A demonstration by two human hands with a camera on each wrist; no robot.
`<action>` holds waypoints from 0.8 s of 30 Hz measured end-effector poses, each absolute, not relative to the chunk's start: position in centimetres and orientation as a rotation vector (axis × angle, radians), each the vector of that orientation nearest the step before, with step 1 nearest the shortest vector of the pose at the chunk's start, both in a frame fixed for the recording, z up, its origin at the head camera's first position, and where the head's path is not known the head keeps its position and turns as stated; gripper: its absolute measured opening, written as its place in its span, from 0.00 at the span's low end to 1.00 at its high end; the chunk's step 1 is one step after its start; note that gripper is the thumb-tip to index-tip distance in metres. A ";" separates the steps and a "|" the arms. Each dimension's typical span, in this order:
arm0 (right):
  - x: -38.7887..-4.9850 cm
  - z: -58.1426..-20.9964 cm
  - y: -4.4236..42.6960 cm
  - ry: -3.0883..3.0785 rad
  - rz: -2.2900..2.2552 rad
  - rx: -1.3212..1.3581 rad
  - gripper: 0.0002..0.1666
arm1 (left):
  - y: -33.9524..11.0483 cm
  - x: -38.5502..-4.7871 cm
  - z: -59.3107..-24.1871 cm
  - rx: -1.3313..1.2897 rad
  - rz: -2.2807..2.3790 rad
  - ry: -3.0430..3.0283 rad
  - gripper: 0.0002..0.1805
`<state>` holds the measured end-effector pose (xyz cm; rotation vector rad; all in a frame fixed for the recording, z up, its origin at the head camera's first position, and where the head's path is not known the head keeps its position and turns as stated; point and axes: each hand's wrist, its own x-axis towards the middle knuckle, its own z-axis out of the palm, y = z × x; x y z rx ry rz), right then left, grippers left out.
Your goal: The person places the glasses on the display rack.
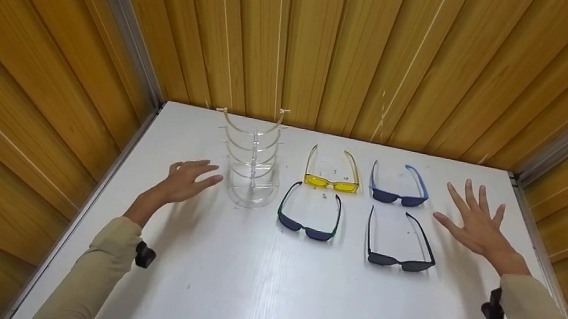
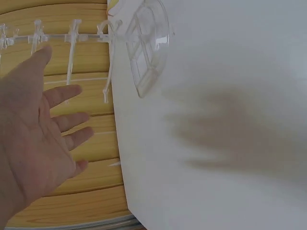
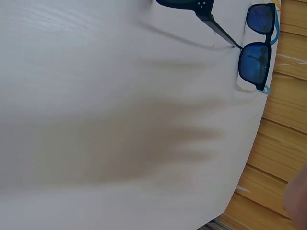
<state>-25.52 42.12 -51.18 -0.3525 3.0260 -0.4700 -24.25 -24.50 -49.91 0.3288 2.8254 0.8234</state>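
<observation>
My left hand [image 1: 185,181] hovers just left of a clear plastic glasses stand [image 1: 254,169], fingers loosely extended and holding nothing; the left wrist view shows its palm beside the stand's arms. Over the table's right side, my right hand [image 1: 476,226] is spread wide and touches nothing. Between the hands are yellow glasses [image 1: 331,184], blue-armed sunglasses [image 1: 399,199], dark green-edged sunglasses [image 1: 305,229] and black sunglasses [image 1: 401,263], all with arms unfolded toward the back. In the right wrist view, only a blurred bit of that hand shows at the edge.
The white table [image 1: 245,295] runs back to a wood-patterned wall [image 1: 308,48]. More wood-patterned panels stand left and right, with grey metal posts [image 1: 122,20] at the corners. Small dark cameras [image 1: 144,255] are strapped at both wrists.
</observation>
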 end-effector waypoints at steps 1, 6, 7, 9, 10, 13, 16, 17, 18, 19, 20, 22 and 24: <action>-25.5 -51.2 41.9 3.026 -0.475 -0.356 0.52 | -24.1 -24.3 -49.8 0.326 0.854 2.784 0.37; -25.4 -51.4 40.4 3.005 -0.519 -0.376 0.54 | -22.6 -24.5 -49.8 0.359 1.008 2.628 0.38; -25.3 -51.5 40.1 2.995 -0.537 -0.379 0.55 | -22.4 -24.5 -49.9 0.367 1.032 2.609 0.37; -25.4 -51.6 39.4 2.977 -0.580 -0.383 0.56 | -22.2 -24.4 -50.2 0.395 1.066 2.579 0.37; -25.4 -51.6 39.0 2.972 -0.607 -0.384 0.57 | -22.1 -24.3 -50.4 0.405 1.077 2.568 0.36; -25.3 -51.8 37.9 2.939 -0.701 -0.366 0.59 | -21.9 -24.1 -50.9 0.423 1.103 2.542 0.35; -24.9 -52.0 37.0 2.878 -0.826 -0.332 0.60 | -21.5 -23.8 -51.4 0.439 1.126 2.526 0.33; -24.7 -52.0 36.7 2.853 -0.870 -0.322 0.60 | -21.3 -23.8 -51.5 0.446 1.143 2.520 0.32; -24.6 -51.9 36.4 2.835 -0.911 -0.315 0.60 | -21.1 -23.8 -51.6 0.453 1.163 2.515 0.32; -24.5 -51.8 36.0 2.809 -0.953 -0.313 0.59 | -20.9 -23.8 -51.8 0.467 1.183 2.510 0.31; -24.4 -51.7 35.7 2.787 -0.990 -0.312 0.59 | -20.6 -23.8 -51.9 0.480 1.198 2.504 0.31; -24.2 -51.5 34.9 2.751 -1.044 -0.306 0.57 | -20.1 -23.9 -52.3 0.505 1.230 2.490 0.32; -23.9 -51.4 34.0 2.712 -1.087 -0.307 0.56 | -19.6 -24.0 -52.5 0.522 1.255 2.475 0.32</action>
